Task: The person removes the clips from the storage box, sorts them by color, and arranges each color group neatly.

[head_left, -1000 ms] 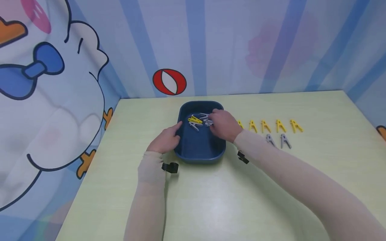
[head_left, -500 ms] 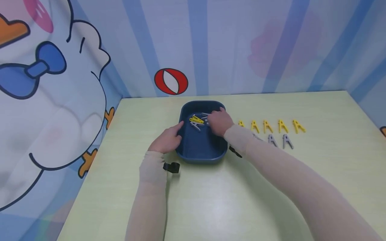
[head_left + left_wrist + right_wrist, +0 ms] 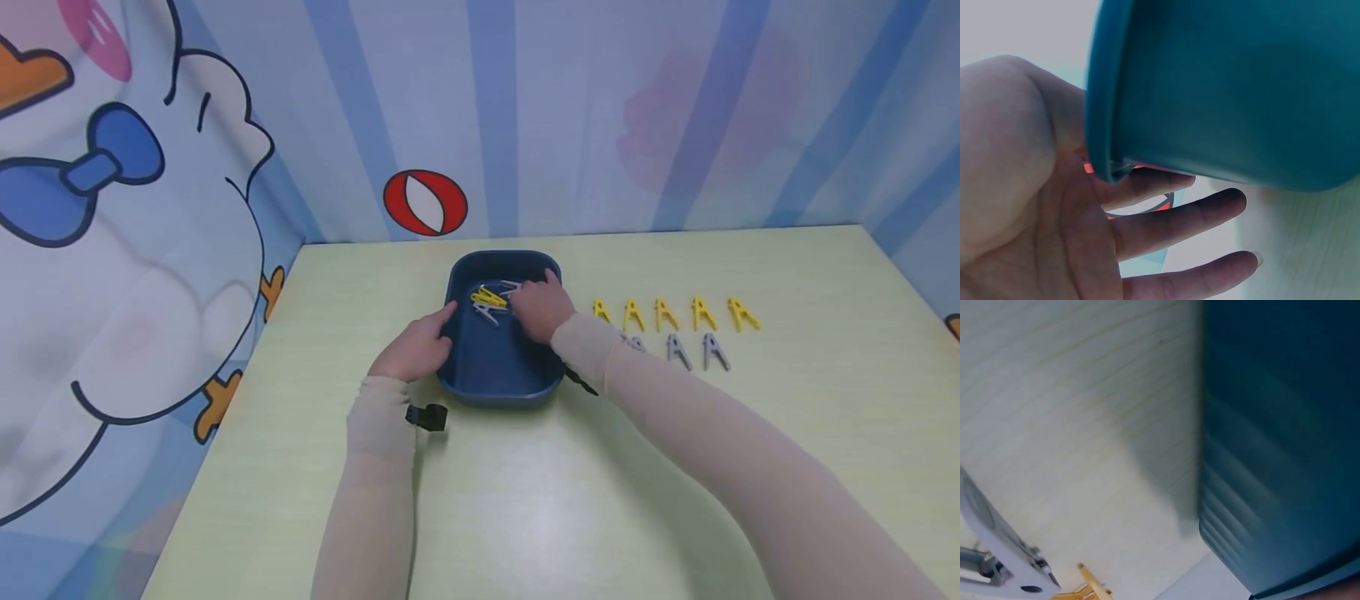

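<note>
A pale green tabletop (image 3: pixel 525 500) carries everything, backed by a cartoon curtain (image 3: pixel 150 208). At its centre sits a dark blue tray (image 3: pixel 495 379). The left hand (image 3: pixel 411 346) rests against the tray's nine o'clock wall, fingers (image 3: pixel 1179 225) straight and slightly spread along the outside, as the left wrist view shows. The right hand (image 3: pixel 542 307) reaches over the two o'clock rim into the tray, its back toward the head camera, right beside a small heap of yellow and grey clothes pegs (image 3: pixel 491 302) at the tray's twelve o'clock end. Whether its fingers are pinching a peg or only touching the heap I cannot tell; they are hidden under the hand.

At three o'clock of the tray, a row of five yellow pegs (image 3: pixel 667 313) lies on the tabletop, with a row of grey pegs (image 3: pixel 693 350) just nearer the person.

Risks, as I judge them: the pegs in the heap lie crossed, so lifting one could drag another along or flick it over the rim; the right forearm passes close above the nearest grey peg and could knock the rows out of line; the tray could slide if the left hand eases off.

The nearest grey peg is partly covered by the right sleeve. The right wrist view shows only blurred tray wall, tabletop and peg fragments at its lower edge.
</note>
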The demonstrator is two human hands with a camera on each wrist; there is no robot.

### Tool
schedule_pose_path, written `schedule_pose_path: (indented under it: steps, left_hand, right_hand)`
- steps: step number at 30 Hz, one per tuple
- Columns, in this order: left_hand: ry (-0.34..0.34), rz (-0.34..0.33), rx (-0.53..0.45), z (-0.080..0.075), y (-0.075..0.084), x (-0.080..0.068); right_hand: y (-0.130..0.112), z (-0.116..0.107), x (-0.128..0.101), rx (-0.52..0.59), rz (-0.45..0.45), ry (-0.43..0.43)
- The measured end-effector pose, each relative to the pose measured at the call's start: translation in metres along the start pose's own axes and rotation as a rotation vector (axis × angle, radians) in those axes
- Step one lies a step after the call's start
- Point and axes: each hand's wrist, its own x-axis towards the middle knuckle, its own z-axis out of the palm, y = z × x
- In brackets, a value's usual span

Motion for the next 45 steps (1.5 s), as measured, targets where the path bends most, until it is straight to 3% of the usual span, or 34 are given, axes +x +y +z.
schedule_pose_path:
  steps: [19,26,35,45]
  left_hand:
    - [0.0,0.02,0.0,-0.001,0.0,-0.001]
    - [-0.004,0.022,0.001,-0.001,-0.001,0.0]
    - [-0.003,0.016,-0.012,0.0,0.0,0.0]
    - [-0.011,0.001,-0.011,-0.001,0.001,-0.001]
  right_hand:
    - [-0.003,0.002,0.0,0.047,0.022,-0.002]
    - [-0.006,-0.006,-0.004,0.074,0.025,0.051]
    - [0.0,-0.02,-0.02,0.188,0.03,0.165]
    - [0.013,-0.04,-0.046,0.326,0.137,0.201]
